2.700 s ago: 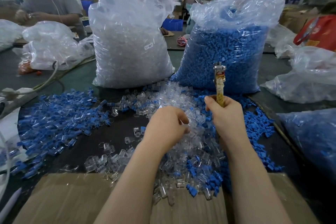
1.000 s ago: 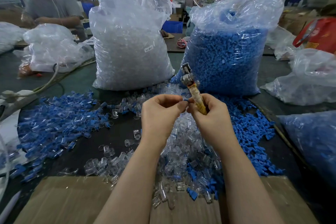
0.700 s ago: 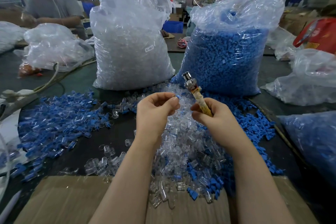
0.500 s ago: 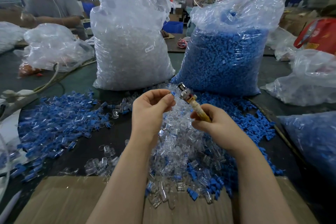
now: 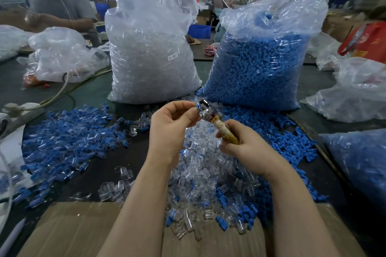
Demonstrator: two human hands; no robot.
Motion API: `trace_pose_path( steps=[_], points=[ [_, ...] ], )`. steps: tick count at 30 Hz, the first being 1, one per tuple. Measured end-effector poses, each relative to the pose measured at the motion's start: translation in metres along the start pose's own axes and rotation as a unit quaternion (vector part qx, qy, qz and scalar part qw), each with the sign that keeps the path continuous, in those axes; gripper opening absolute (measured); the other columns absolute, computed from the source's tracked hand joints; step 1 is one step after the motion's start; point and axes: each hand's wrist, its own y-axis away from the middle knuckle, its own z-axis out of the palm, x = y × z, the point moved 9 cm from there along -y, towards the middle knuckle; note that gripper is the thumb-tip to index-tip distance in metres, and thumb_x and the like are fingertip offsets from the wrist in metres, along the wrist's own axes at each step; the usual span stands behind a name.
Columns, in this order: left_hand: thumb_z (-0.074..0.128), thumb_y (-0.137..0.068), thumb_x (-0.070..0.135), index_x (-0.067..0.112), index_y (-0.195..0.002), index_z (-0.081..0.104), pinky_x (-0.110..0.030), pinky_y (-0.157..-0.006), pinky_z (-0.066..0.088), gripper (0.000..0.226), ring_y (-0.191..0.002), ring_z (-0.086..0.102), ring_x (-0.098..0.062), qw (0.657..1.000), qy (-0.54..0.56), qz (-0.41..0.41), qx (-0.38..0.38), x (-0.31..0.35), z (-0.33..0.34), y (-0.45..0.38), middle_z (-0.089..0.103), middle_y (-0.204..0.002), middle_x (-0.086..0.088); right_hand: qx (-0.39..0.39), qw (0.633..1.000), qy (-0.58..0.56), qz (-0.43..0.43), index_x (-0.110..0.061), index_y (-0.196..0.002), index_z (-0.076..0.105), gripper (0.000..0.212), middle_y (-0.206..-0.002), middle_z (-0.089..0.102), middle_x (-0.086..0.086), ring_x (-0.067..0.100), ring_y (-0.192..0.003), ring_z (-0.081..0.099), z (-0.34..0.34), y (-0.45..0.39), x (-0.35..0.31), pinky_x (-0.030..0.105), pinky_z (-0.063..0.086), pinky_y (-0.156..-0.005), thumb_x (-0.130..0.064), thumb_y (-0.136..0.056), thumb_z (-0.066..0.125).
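The left hand (image 5: 171,127) is raised above the dark table (image 5: 104,165), its fingers curled and its thumb and forefinger pinching a small blue plastic piece (image 5: 197,105) at their tips. That piece sits right against the shiny metal head of a slim hand tool with a yellowish tape-wrapped handle (image 5: 218,126). The right hand (image 5: 242,145) grips the tool, fingers wrapped closed round the lower handle, so that the tool tilts up and to the left toward the other hand. Both hands hover over a loose heap of clear plastic caps (image 5: 208,171) in the middle of the table. A spread of loose blue plastic pieces (image 5: 282,137) lies just to the right of the heap, and a wide scatter of blue-and-clear pieces (image 5: 62,140) lies to the left. Behind stand a tall clear bag of transparent caps (image 5: 150,52) and a bulging bag of blue pieces (image 5: 257,69), side by side. A flat brown cardboard sheet (image 5: 73,231) lies at the near edge.
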Motion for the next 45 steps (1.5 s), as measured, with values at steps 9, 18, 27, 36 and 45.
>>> trace_pose_path(
  steps=[9, 18, 27, 36, 45],
  points=[
    [0.068, -0.086, 0.000, 0.009, -0.088, 0.069, -0.021, -0.071, 0.056, 0.010, -0.071, 0.067, -0.010, 1.000, 0.012, 0.001, -0.012, 0.000, 0.002, 0.000, 0.072, -0.073, 0.003, 0.032, 0.998, 0.051, -0.016, -0.021, -0.084, 0.054, 0.017, -0.060, 0.047, -0.007, 0.005, -0.046, 0.038, -0.003, 0.000, -0.004, 0.025, 0.033, -0.048, -0.005, -0.081, 0.055],
    [0.068, -0.086, 0.004, 0.009, -0.090, 0.070, -0.021, -0.068, 0.058, 0.007, -0.073, 0.070, -0.012, 0.994, 0.063, -0.084, 0.003, -0.018, 0.000, -0.001, 0.074, -0.079, -0.003, 0.023, 0.999, 0.039, -0.013, -0.022, -0.085, 0.053, 0.013, -0.058, 0.046, -0.009, 0.004, -0.044, 0.038, 0.000, -0.001, 0.000, 0.022, 0.033, -0.046, -0.010, -0.081, 0.055],
    [0.062, -0.092, 0.005, 0.003, -0.102, 0.063, -0.018, -0.056, 0.056, 0.010, -0.062, 0.072, -0.009, 0.836, 0.389, -0.227, 0.313, -0.059, -0.087, 0.011, 0.073, -0.081, -0.006, 0.128, 0.986, 0.091, 0.048, -0.030, -0.081, 0.045, 0.017, -0.073, 0.055, -0.009, 0.013, -0.064, 0.051, -0.025, -0.001, 0.020, 0.035, 0.041, -0.057, -0.027, -0.090, 0.059],
    [0.044, -0.103, 0.006, 0.006, -0.117, 0.058, -0.016, -0.058, 0.056, 0.020, -0.084, 0.071, -0.008, 0.741, 0.464, -0.182, 0.450, -0.066, -0.157, 0.027, 0.069, -0.098, -0.004, 0.198, 0.935, 0.211, 0.206, -0.022, -0.098, 0.047, 0.015, -0.083, 0.059, 0.004, 0.026, -0.073, 0.056, -0.049, 0.011, 0.053, 0.038, 0.044, -0.063, -0.037, -0.097, 0.046],
    [0.051, -0.102, 0.016, 0.006, -0.146, 0.035, -0.025, -0.084, 0.055, 0.048, -0.115, 0.061, -0.020, 0.796, 0.417, -0.146, 0.414, -0.041, -0.154, 0.019, 0.046, -0.142, -0.013, 0.208, 0.902, 0.249, 0.284, -0.010, -0.097, 0.049, 0.017, -0.074, 0.050, 0.005, 0.020, -0.060, 0.046, -0.051, 0.020, 0.067, 0.029, 0.028, -0.047, -0.024, -0.091, 0.056]
  ],
)
